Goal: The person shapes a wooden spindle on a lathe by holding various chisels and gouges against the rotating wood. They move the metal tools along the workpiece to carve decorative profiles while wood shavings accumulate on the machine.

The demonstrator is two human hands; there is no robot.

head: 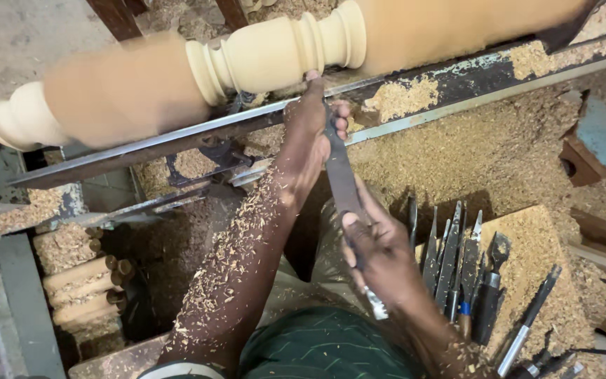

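A pale turned wooden spindle [275,52] spins on a lathe, its square parts blurred. My left hand [310,123] presses the front of a long flat metal chisel [341,175] down on the steel tool rest [177,140], the tip meeting the wood by the beads. My right hand [380,256] grips the chisel's rear end near my body. Wood shavings cover my left forearm.
Several chisels and gouges [464,267] lie on a shaving-covered board at the right. Short turned wooden pieces [82,284] are stacked at lower left. Sawdust [485,147] lies thick over the lathe bed [457,77] and the floor.
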